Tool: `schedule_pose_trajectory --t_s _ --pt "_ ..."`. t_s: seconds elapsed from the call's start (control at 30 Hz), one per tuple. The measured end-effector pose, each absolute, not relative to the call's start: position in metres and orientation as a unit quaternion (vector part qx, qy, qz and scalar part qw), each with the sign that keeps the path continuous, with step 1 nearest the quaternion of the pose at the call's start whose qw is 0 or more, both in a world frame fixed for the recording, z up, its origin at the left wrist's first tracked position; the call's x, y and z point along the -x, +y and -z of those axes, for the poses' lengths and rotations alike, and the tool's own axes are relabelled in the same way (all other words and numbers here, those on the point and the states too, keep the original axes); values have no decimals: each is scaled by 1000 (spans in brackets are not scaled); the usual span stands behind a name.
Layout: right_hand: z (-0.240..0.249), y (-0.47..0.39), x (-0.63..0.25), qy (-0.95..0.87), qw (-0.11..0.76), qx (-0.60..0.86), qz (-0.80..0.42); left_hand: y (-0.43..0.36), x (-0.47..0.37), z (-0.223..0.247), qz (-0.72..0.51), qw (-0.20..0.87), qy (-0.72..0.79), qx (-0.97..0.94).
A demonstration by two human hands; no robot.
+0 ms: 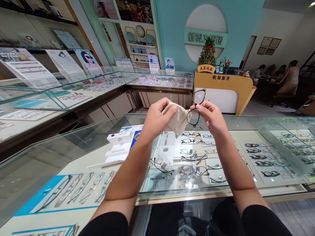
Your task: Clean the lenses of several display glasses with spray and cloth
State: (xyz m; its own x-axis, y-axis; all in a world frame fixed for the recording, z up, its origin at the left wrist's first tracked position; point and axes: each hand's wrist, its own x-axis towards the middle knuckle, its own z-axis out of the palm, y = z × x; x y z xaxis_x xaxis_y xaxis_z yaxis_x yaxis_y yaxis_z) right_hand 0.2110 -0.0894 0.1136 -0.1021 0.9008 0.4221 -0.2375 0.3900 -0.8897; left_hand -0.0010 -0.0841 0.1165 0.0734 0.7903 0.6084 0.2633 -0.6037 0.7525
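1. so the glasses (193,117) are up in the air over the glass surface (246,123), pretty much mid view. dark rims, clear lenses, tipped on end so one lens sits above the other.
2. right hand (211,113) has them: thumb and fingers pinched together around the middle, between the two lenses, no slack that i can see.
3. left hand (158,114) is just beside, fingers curled in and thumb pressed down on a cream cloth (179,118). the loose part droops below the hand. its edge comes right up by the lower lens, but can't tell if they actually touch.
4. below the hands there's a bunch of frames (194,141) in rows, mostly dark ones, plus a printed card (155,179) nearer the front. more frames off to the right on a pale sheet (270,160).
5. left of the left arm: a white stand (118,149) with a blue box (135,137) next to it, then a blue-edged tray (27,205) with thin frames laid slantwise.
6. way back: a plant (206,54) on a wooden desk (246,87), a round sign (205,19) on the teal wall, and a person (291,78) in pale clothes standing at far right.
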Motion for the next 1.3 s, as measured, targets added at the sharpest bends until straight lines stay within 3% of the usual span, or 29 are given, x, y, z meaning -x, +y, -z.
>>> schedule_pose_trajectory --t_s 0.37,0.63,1.03,1.3 --pt "-103 -88 -194 -560 643 312 -419 -95 -15 -108 -525 290 344 -722" --pt "-99 -85 -188 -529 684 294 -406 -88 -25 -100 -563 341 259 -707" --pt "-93 -88 -177 -513 701 270 -415 -88 -38 -98 -613 397 290 -618" --pt "-91 -90 -177 -517 695 229 -445 -86 -38 -97 -522 549 273 -592"
